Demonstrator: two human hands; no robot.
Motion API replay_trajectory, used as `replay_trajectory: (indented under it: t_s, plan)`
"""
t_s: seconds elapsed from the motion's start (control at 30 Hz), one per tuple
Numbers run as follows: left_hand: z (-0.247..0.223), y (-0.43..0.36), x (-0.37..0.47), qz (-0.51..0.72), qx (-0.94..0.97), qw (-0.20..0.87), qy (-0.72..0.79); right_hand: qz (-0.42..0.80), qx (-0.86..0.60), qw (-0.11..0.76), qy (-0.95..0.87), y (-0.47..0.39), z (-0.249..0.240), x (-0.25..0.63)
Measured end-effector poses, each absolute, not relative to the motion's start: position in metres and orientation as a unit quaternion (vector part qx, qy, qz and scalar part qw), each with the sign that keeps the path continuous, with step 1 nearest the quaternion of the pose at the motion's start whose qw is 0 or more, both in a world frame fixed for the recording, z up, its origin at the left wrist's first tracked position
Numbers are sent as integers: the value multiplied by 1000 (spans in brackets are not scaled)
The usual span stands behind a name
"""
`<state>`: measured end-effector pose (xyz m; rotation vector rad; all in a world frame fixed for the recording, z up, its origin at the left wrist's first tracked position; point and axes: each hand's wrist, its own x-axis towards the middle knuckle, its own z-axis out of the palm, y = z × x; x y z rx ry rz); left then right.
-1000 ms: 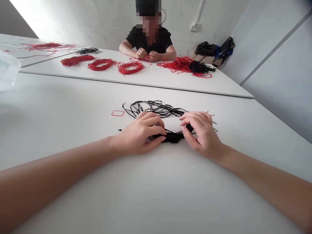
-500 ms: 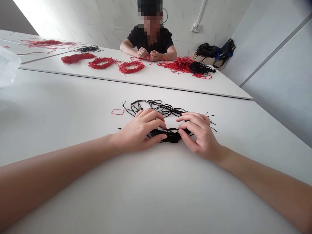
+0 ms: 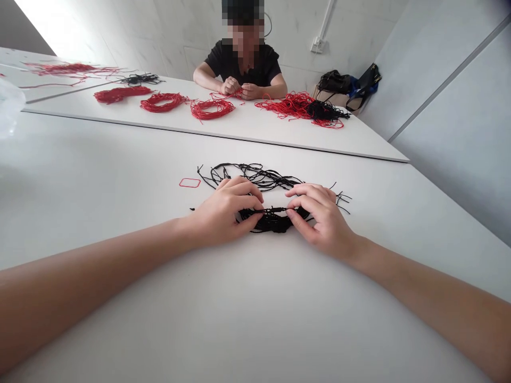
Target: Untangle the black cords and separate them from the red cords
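A braided black cord runs level between my two hands. My left hand pinches it between thumb and forefinger on the left. At its other side my right hand grips it with thumb and fingertip, the remaining fingers curved above. Just below the held cord lies a thick bundle of black cords, partly hidden by my hands. Beyond my fingers more loose black cords spread in loops on the white table, their thin ends sticking out on both sides.
A small red outline rectangle lies left of the cords. Across the table seam, red cord coils and a red-and-black cord pile lie before a co-worker handling red cord. A clear plastic bag is at the far left.
My left thumb has closed in against the forefinger, and the left hand has shifted slightly left. More of the held cord shows between my hands. The whole view has drifted a little.
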<state>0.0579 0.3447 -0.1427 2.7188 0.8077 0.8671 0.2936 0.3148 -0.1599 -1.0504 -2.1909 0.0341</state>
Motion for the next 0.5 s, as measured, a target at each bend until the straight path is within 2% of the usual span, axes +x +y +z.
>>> replay_trajectory:
  t_s: [0.5]
  plan:
    - [-141,344,57,322,908,56,262,46,-384,336,-859,316,-160,294]
